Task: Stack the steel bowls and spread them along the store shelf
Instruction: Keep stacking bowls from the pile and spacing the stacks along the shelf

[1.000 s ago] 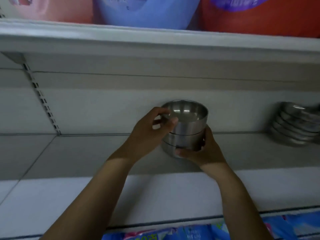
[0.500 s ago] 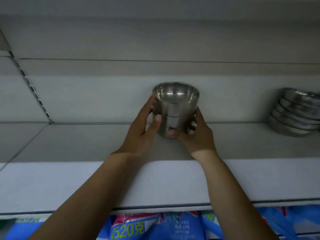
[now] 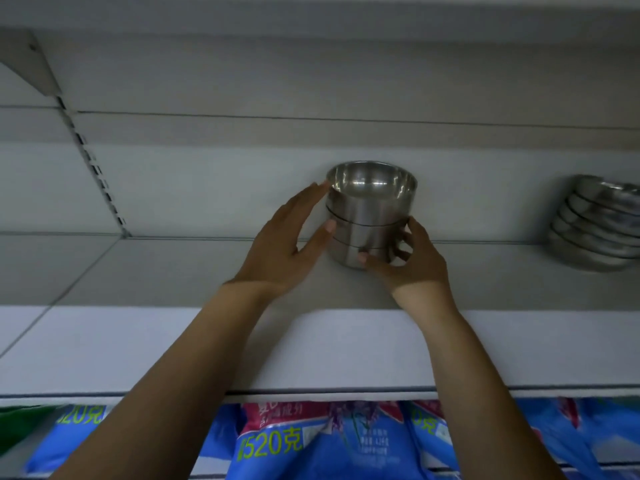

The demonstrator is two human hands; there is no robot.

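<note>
A stack of three steel bowls [image 3: 370, 216] stands upright on the grey store shelf [image 3: 173, 271], near the back wall. My left hand [image 3: 287, 244] rests against the stack's left side, fingers straight along the upper bowl and thumb on the middle one. My right hand [image 3: 405, 265] wraps the lowest bowl from the right and front. A second stack of several wider steel bowls [image 3: 595, 223] leans tilted at the far right of the same shelf.
A slotted upright rail [image 3: 93, 164] and a shelf bracket [image 3: 34, 64] sit at the back left. Blue and red packaged goods [image 3: 311, 441] fill the shelf below the white front edge [image 3: 329, 355]. The upper shelf's underside hangs overhead.
The view has tipped downward, hiding the upper shelf's goods. The bowl stack has come down onto the shelf, and my left hand's fingers have straightened along its side.
</note>
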